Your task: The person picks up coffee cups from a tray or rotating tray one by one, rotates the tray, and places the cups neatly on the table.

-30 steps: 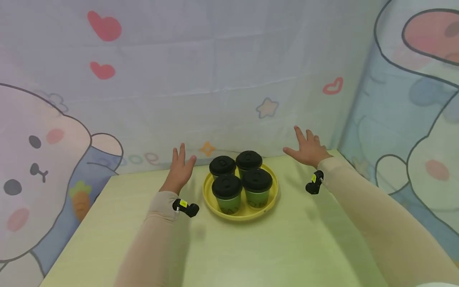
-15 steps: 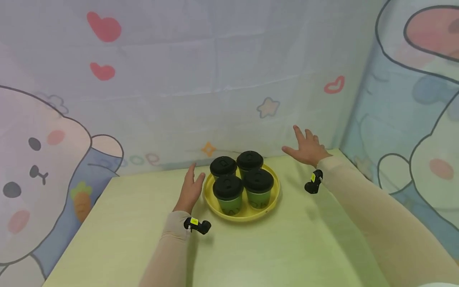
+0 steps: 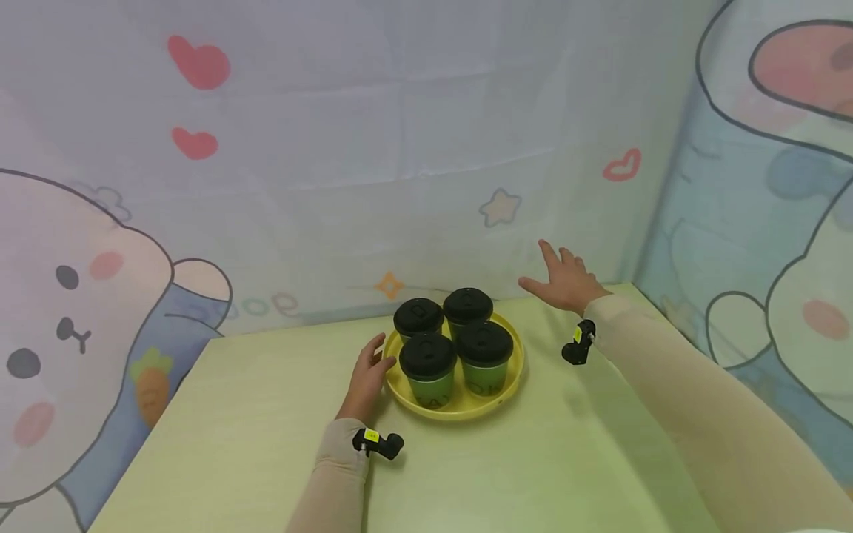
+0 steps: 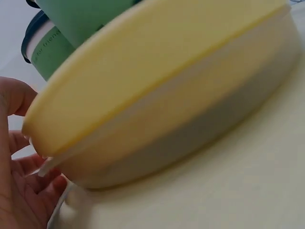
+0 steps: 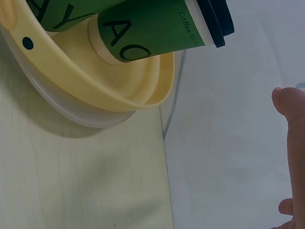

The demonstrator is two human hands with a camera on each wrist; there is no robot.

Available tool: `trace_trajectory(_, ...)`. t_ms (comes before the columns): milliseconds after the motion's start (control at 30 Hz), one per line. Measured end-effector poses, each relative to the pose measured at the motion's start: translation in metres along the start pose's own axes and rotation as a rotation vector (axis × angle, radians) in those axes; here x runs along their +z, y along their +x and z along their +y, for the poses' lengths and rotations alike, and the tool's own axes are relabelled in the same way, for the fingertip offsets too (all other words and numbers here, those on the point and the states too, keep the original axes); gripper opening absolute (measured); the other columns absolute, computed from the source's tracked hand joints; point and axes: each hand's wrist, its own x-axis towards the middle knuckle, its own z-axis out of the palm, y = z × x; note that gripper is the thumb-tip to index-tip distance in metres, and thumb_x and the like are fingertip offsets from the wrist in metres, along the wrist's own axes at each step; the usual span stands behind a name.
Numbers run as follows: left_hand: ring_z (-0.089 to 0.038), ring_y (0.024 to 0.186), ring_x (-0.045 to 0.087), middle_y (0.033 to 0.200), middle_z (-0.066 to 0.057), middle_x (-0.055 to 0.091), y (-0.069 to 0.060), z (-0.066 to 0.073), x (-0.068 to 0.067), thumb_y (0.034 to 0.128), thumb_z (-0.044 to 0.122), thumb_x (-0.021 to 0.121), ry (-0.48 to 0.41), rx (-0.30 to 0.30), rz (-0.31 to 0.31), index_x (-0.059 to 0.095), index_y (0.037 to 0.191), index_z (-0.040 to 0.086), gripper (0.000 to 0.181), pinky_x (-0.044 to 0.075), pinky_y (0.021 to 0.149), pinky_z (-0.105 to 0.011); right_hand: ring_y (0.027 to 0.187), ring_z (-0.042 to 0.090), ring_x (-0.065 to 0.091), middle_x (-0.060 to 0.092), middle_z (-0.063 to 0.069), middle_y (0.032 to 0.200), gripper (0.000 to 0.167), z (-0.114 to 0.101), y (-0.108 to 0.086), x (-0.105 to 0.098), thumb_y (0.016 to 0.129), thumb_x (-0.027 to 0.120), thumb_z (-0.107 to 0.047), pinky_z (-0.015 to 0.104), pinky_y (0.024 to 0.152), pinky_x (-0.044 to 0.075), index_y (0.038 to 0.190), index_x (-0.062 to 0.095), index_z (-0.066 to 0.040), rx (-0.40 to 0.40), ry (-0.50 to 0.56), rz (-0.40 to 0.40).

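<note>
Several green paper coffee cups (image 3: pixel 431 390) with black lids stand upright on a round yellow tray (image 3: pixel 460 414), which has a paler base (image 5: pixel 90 119) under it. My left hand (image 3: pixel 365 381) is at the tray's left rim. In the left wrist view, the left thumb (image 4: pixel 19 95) is above the rim level and the fingers (image 4: pixel 43 191) are loosely bent beside and below it; whether they press on it I cannot tell. My right hand (image 3: pixel 565 283) hovers to the right of the tray, apart from it, with fingers spread and nothing in it.
The tray is on a pale wood-grain table (image 3: pixel 246 414), near its back edge. Behind it hangs a printed cloth (image 3: pixel 320 207), and another cloth side (image 3: pixel 706 222) encloses the right. Each wrist wears a small black camera (image 3: pixel 378 443).
My left hand has moved right and down to the tray's left rim, its fingers less upright than before. The right hand has barely moved; the tray and cups keep their place.
</note>
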Motion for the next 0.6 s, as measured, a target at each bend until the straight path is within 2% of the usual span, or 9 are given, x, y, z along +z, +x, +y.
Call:
trace_trajectory(133, -0.039, 0.141, 0.039, 0.159, -0.013, 0.036, -0.002, 0.0, 0.002, 0.0999, 0.019, 0.055, 0.022, -0.007, 0.009, 0.038, 0.156, 0.013, 0.059, 0.035, 0.114, -0.053, 0.144, 0.062, 0.008, 0.005, 0.035, 0.162, 0.102, -0.003, 0.0, -0.003, 0.094, 0.044, -0.074, 0.08, 0.105, 0.017, 0.164, -0.004, -0.016, -0.025, -0.005, 0.0)
trace_trajectory(333, -0.038, 0.139, 0.044, 0.157, -0.014, 0.04, -0.001, -0.004, 0.003, 0.0986, 0.017, 0.056, 0.045, 0.006, 0.014, 0.039, 0.155, 0.009, 0.06, 0.037, 0.112, -0.051, 0.144, 0.061, 0.011, 0.009, 0.034, 0.161, 0.102, -0.008, 0.002, -0.013, 0.094, 0.045, -0.072, 0.079, 0.106, 0.018, 0.164, -0.001, -0.014, -0.042, -0.006, 0.008)
trace_trajectory(467, -0.035, 0.136, 0.047, 0.156, -0.013, 0.041, -0.002, -0.008, 0.005, 0.0972, 0.015, 0.056, 0.041, 0.019, 0.014, 0.038, 0.155, 0.008, 0.062, 0.041, 0.109, -0.05, 0.145, 0.056, 0.017, 0.012, 0.033, 0.161, 0.102, -0.012, 0.007, -0.02, 0.094, 0.047, -0.071, 0.072, 0.11, 0.023, 0.164, 0.002, -0.011, -0.082, 0.017, 0.014)
trace_trajectory(600, -0.032, 0.133, 0.051, 0.155, -0.012, 0.043, -0.003, -0.011, 0.007, 0.0968, 0.016, 0.056, 0.056, 0.022, 0.02, 0.038, 0.155, 0.009, 0.062, 0.044, 0.105, -0.047, 0.145, 0.048, 0.025, 0.015, 0.03, 0.161, 0.098, -0.027, 0.01, -0.031, 0.095, 0.051, -0.066, 0.065, 0.113, 0.026, 0.163, 0.009, -0.01, -0.12, 0.036, 0.025)
